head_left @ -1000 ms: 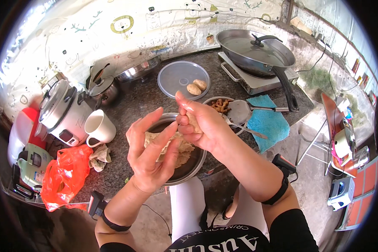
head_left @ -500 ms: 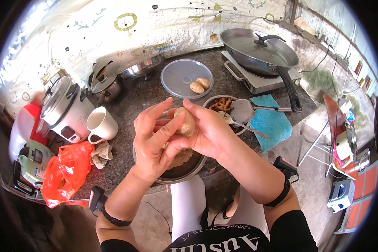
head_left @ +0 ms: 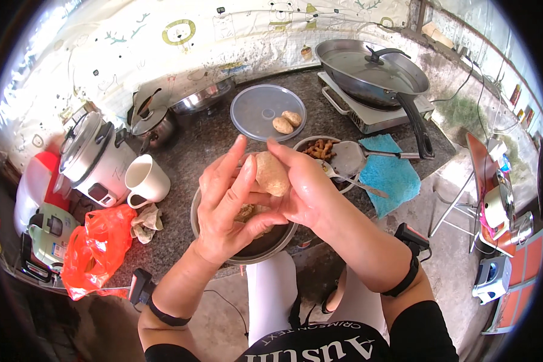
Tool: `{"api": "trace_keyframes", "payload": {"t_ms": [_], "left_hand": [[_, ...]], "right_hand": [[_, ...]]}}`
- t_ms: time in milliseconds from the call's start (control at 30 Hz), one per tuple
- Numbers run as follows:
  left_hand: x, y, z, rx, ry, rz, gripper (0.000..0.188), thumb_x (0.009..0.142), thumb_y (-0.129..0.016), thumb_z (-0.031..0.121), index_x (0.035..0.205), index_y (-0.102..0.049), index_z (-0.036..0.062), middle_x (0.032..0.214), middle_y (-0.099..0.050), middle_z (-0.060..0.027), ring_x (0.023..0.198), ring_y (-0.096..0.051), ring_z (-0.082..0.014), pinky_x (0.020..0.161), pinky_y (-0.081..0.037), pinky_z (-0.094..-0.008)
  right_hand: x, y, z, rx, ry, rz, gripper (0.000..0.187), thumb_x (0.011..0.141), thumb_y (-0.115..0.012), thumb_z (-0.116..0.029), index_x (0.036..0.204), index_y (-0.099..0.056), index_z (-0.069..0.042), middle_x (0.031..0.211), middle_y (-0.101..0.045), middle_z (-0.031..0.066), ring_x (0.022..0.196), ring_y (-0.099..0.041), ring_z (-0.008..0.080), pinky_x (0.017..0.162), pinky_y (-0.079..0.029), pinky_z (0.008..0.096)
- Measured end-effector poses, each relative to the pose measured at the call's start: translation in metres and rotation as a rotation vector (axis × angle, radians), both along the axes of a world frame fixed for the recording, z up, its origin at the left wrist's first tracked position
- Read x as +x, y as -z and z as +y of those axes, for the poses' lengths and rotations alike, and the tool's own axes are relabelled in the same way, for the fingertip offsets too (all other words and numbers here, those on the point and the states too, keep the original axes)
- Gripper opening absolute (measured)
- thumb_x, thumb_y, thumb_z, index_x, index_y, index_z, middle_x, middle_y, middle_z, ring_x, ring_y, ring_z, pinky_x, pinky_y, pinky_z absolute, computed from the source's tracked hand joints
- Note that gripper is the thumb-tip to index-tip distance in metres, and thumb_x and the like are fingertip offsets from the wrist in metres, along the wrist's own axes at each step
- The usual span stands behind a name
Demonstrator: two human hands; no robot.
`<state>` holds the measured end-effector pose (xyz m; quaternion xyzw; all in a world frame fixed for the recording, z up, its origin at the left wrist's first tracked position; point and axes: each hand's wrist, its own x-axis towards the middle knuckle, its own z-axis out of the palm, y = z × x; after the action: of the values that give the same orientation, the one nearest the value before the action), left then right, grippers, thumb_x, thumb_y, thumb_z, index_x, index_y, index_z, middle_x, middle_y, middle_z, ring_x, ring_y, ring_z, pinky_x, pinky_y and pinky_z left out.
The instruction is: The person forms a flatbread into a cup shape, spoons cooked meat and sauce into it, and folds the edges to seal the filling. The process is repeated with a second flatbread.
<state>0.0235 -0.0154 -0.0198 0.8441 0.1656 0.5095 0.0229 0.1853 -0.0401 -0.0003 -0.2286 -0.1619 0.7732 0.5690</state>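
Note:
A tan, oval dough ball [head_left: 272,174] rests between my two hands above a metal bowl. My right hand [head_left: 309,194] cups it from the right, fingers pointing up. From the other side my left hand [head_left: 220,208] curves round it, its fingertips and thumb close to the ball's surface. Under the hands, the round bowl [head_left: 235,260] holds more of the tan mixture, largely hidden. Two similar shaped dough balls [head_left: 287,122] lie on a clear plastic lid [head_left: 252,113] farther back on the counter.
Right of my hands, a bowl of brown pieces [head_left: 317,148] carries a spatula [head_left: 349,158] and a spoon [head_left: 361,187]. A blue cloth [head_left: 394,184] lies beside it; a lidded wok [head_left: 368,78] sits on a stove behind. A mug [head_left: 148,178], rice cooker [head_left: 98,160] and red bag [head_left: 98,247] stand left.
The dough ball has turned in my hands, now showing a broader side. My left fingers have shifted slightly and opened a little off it.

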Motion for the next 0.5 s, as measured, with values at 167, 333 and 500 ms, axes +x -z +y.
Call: {"api": "trace_keyframes", "payload": {"t_ms": [167, 333, 500], "left_hand": [[-0.004, 0.001, 0.010, 0.211, -0.084, 0.089, 0.047, 0.071, -0.082, 0.026, 0.115, -0.075, 0.0096, 0.147, -0.049, -0.0205, 0.123, -0.054, -0.0382, 0.098, -0.045, -0.0454], [-0.005, -0.001, 0.011, 0.187, -0.058, 0.086, 0.043, 0.072, -0.083, 0.025, 0.112, -0.076, 0.0114, 0.147, -0.049, -0.0215, 0.122, -0.054, -0.0371, 0.099, -0.044, -0.0446], [-0.005, -0.004, 0.000, -0.130, -0.043, -0.049, 0.033, 0.074, -0.083, 0.026, 0.105, -0.079, 0.0127, 0.147, -0.048, -0.0266, 0.123, -0.054, -0.0358, 0.102, -0.043, -0.0434]], "right_hand": [[0.000, 0.008, 0.009, 0.085, -0.136, 0.179, 0.053, 0.109, -0.030, -0.042, 0.108, -0.057, 0.004, 0.103, -0.066, 0.0215, 0.093, -0.069, 0.0310, 0.077, -0.060, 0.0398], [-0.007, 0.003, 0.004, 0.004, -0.055, 0.031, 0.057, 0.108, -0.032, -0.046, 0.108, -0.057, 0.005, 0.103, -0.066, 0.0210, 0.092, -0.069, 0.0284, 0.068, -0.057, 0.0328], [-0.005, -0.004, 0.000, 0.038, -0.086, 0.045, 0.058, 0.107, -0.034, -0.047, 0.107, -0.058, 0.005, 0.103, -0.066, 0.0196, 0.086, -0.069, 0.0233, 0.060, -0.054, 0.0245]]}}
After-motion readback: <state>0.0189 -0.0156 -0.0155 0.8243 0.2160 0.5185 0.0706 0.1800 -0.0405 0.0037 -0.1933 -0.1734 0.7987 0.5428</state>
